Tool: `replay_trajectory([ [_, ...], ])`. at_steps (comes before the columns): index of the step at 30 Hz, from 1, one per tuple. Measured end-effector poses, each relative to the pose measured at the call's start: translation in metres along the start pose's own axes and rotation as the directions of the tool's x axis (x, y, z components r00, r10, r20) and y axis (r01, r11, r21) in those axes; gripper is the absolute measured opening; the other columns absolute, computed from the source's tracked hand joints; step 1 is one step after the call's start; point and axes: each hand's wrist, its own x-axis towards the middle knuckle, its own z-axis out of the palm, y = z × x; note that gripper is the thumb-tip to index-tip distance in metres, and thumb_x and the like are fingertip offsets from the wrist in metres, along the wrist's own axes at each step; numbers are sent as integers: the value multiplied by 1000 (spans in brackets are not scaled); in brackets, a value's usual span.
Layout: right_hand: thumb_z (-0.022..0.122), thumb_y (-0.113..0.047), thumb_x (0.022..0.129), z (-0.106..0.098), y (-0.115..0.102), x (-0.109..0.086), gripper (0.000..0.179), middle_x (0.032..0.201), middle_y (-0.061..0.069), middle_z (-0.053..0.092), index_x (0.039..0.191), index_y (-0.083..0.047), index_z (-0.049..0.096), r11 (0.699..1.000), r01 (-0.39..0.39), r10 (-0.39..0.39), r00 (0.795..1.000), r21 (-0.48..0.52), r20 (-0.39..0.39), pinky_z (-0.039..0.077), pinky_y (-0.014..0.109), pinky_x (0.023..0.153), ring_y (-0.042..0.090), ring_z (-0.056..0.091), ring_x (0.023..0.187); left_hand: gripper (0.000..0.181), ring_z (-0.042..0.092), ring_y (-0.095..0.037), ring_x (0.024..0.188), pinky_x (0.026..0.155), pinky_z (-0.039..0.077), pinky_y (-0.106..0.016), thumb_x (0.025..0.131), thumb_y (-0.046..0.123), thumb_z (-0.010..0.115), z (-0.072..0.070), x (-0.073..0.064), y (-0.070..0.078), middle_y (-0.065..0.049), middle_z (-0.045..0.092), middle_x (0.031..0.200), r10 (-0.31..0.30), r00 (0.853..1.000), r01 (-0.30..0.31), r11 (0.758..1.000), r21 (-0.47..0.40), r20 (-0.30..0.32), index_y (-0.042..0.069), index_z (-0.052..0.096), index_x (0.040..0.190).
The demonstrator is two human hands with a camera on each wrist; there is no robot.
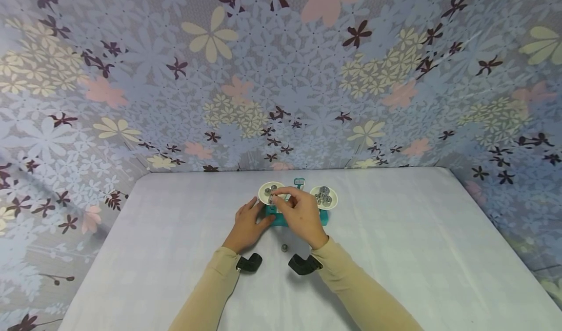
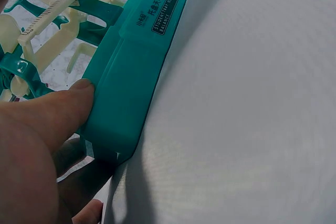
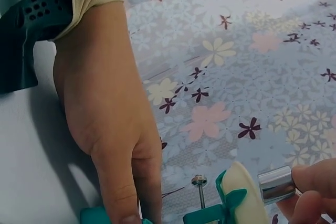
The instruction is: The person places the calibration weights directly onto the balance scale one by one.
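Note:
A teal student tray balance (image 1: 324, 218) stands on the table with a white pan on each side. My left hand (image 1: 249, 223) grips the left end of its base, the thumb (image 2: 73, 100) on top and the other fingers partly hidden behind. Over the left pan (image 1: 262, 193), my right hand (image 1: 303, 216) pinches a shiny cylindrical metal weight (image 3: 276, 183) between thumb and fingertips, close to the pan's rim. Small metal weights (image 1: 268, 192) sit in that pan. The right pan (image 1: 334, 200) bears several more weights (image 1: 324, 190).
A single metal weight (image 1: 284, 247) stands on the pale tablecloth (image 1: 184, 253), between the two wrists and in front of the balance. Behind the table rises a flower-patterned cloth (image 1: 281, 77). Black wrist mounts (image 1: 304, 264) sit on both sleeves.

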Motion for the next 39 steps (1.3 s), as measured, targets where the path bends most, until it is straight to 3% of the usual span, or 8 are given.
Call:
replay_trajectory([
  [8,66,-21,87,4,21,5,15,46,0,41,99,-15,72,1000,29,-29,999,-10,-14,25,25,35,13,34,40,64,22,-27,138,110,11,-51,92,48,51,0,1,0,-9,41,143,-4,1000,4,1000,4,0,11,38,142],
  [39,68,-17,85,17,28,10,12,60,-6,53,96,-14,72,988,61,-68,996,-144,-50,32,25,37,10,41,44,64,21,-27,138,110,11,-51,92,49,50,0,1,0,-8,43,141,1,1000,-1,1000,4,5,10,38,142],
])
